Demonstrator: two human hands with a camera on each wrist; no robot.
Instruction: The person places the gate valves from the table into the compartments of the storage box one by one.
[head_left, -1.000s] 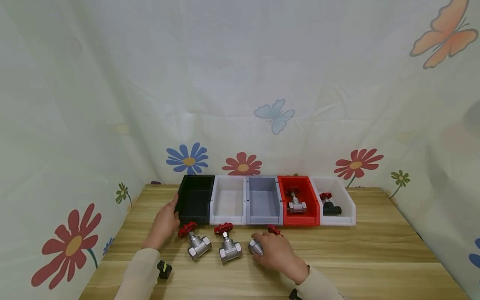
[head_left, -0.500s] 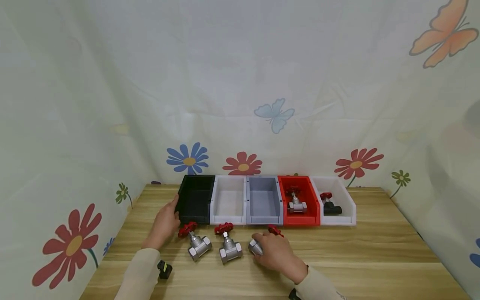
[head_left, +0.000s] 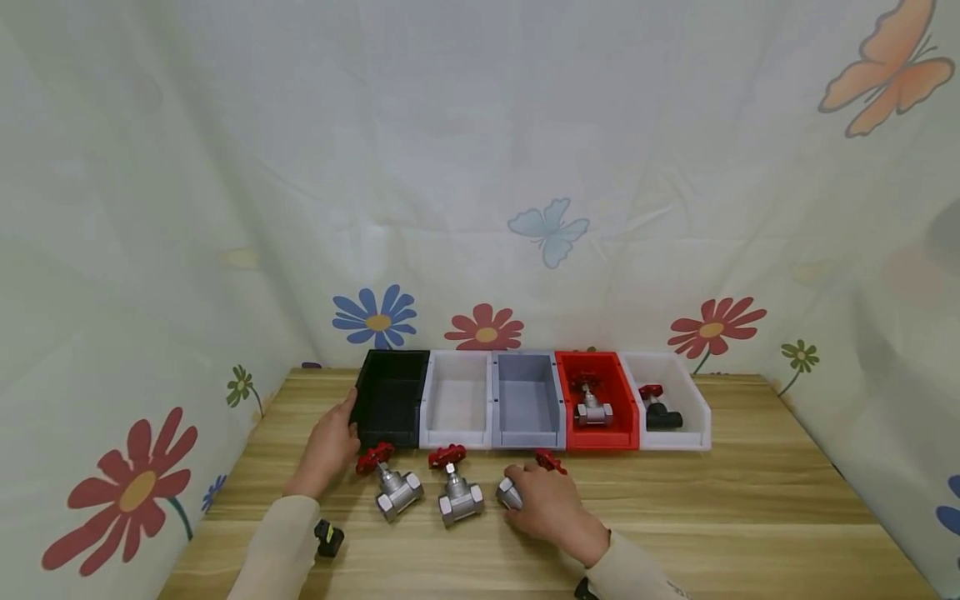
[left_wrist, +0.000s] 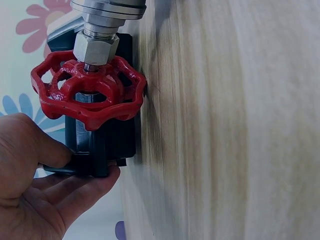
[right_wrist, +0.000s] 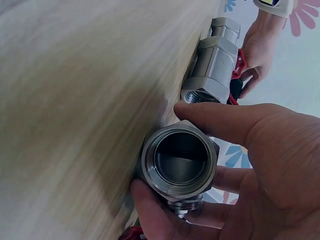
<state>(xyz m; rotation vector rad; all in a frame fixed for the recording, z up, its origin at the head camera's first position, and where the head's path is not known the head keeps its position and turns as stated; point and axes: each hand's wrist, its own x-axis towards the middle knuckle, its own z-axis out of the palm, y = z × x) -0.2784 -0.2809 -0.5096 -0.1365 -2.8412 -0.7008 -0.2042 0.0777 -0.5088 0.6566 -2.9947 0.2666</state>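
My left hand [head_left: 328, 446] grips the left wall of the black bin [head_left: 392, 392], thumb over the edge and fingers outside, as the left wrist view shows. My right hand [head_left: 551, 504] holds a steel gate valve [right_wrist: 182, 167] at the table, thumb on one side of its threaded end and fingers on the other. Its red handwheel [head_left: 550, 461] peeks out beyond the hand; the rest is mostly covered in the head view. Two similar valves lie to the left: a middle valve [head_left: 459, 496] and a left valve [head_left: 397, 492], whose red wheel [left_wrist: 90, 95] fills much of the left wrist view.
Right of the black bin stand a white bin [head_left: 457, 400], a grey bin [head_left: 527, 400], a red bin [head_left: 633, 408] with a steel valve [head_left: 594, 410] inside, and another white bin [head_left: 693, 392] with a black-bodied valve [head_left: 663, 417]. A flowered curtain [head_left: 480, 167] hangs behind the wooden table [head_left: 712, 517].
My right wrist has shifted very slightly left, its hand still around the valve. The left hand, the bins and the other valves stay where they were.
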